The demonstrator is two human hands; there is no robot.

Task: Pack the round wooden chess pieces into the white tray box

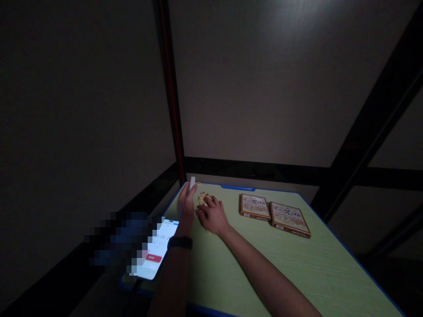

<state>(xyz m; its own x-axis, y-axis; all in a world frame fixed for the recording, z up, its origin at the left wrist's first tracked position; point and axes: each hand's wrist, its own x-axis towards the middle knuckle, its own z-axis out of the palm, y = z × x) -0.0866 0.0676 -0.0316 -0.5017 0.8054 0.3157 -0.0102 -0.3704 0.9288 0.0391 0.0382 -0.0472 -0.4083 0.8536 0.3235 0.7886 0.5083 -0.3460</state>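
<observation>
My left hand (186, 203) lies at the far left corner of a green table (297, 268), fingers pinched on a small white piece (192, 181) that sticks up. A dark band circles its wrist. My right hand (211, 214) rests right beside it, fingers curled over small tan pieces (202, 197) on the table; what exactly it grips is hidden. Both forearms reach in from the lower edge.
Two flat brown boxes (275, 213) with printed lids lie side by side at the table's far right. A lit phone (158, 249) with a timer screen sits at the table's left edge. Dark frame bars and plain walls surround the table.
</observation>
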